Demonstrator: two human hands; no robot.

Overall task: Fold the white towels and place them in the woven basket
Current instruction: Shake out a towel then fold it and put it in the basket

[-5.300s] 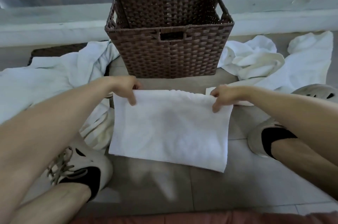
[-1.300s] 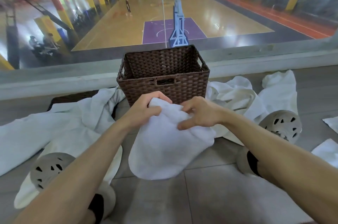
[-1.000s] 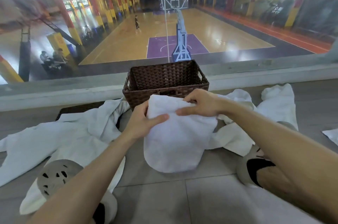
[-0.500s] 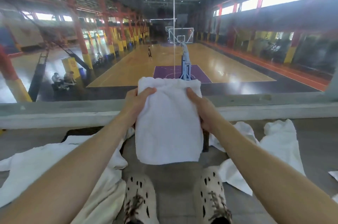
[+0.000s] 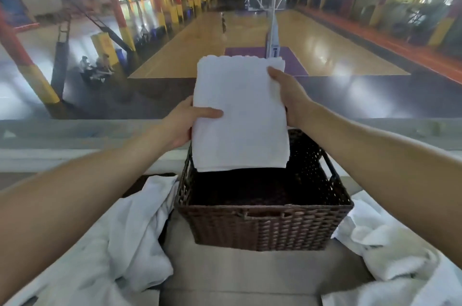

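A folded white towel [image 5: 241, 115] hangs in the air over the back half of the dark brown woven basket [image 5: 265, 228]. My left hand [image 5: 186, 121] grips its left edge, thumb across the front. My right hand [image 5: 291, 95] holds its right edge higher up, fingers behind the cloth. The towel's lower edge sits just above the basket's opening. The basket's inside looks dark, and I see nothing in it.
Crumpled white towels lie on the tiled floor to the left [image 5: 117, 250] and right [image 5: 390, 253] of the basket. Behind the basket runs a low grey ledge [image 5: 75, 135] with glass above it, looking down on a basketball court.
I have carried the folded towel forward and it is now over the basket. My left hand has slid lower on the towel's edge. The view has tilted down, and my feet are out of sight.
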